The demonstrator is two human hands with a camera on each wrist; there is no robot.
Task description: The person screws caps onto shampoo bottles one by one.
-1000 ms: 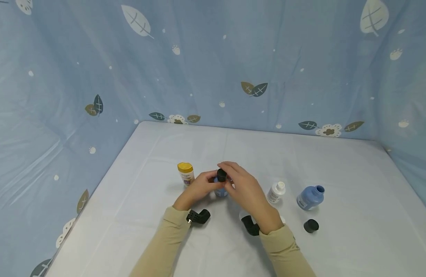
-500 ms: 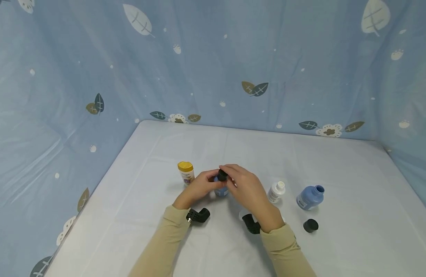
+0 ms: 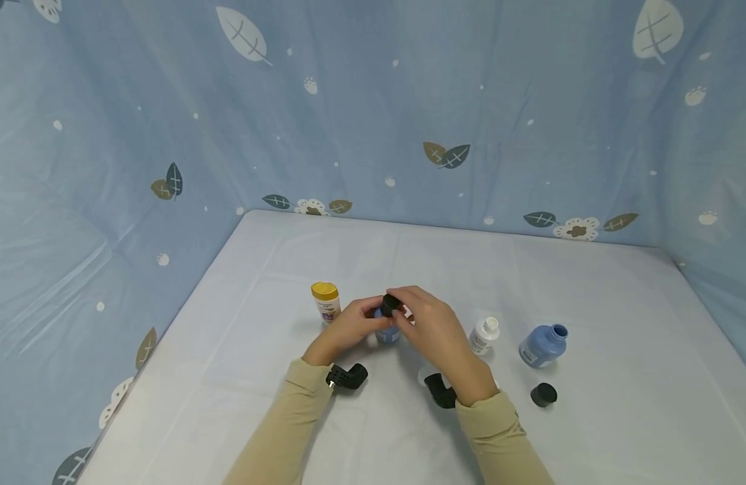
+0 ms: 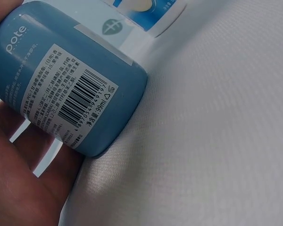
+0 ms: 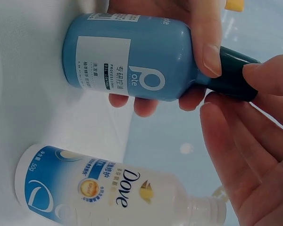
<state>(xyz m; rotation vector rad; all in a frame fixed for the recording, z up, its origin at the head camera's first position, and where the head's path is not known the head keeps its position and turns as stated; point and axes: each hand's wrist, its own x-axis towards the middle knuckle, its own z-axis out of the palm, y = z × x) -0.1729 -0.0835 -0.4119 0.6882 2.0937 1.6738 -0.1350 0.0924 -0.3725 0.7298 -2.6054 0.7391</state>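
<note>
Near the middle of the table, my left hand [image 3: 350, 328] grips a small blue shampoo bottle [image 5: 167, 56] around its body and neck. The bottle stands upright on the white cloth, and its barcode label faces the left wrist view. A black cap [image 5: 231, 74] sits at the bottle's mouth, leaning slightly off the bottle's line in the right wrist view. My right hand [image 3: 430, 330] pinches this cap between thumb and fingers. Whether the cap's thread is engaged is hidden by the fingers.
Left of my hands stands a yellow-capped bottle [image 3: 326, 303]. On the right are an uncapped white Dove bottle [image 3: 482, 338], an open blue bottle [image 3: 543, 346] and a loose black cap [image 3: 543, 395]. A clear round item [image 3: 428, 373] lies partly under my right wrist.
My right hand has shifted slightly to the right, and its fingers have changed position around the black cap. The cap leans a little more to the right. The left hand keeps its grip.
</note>
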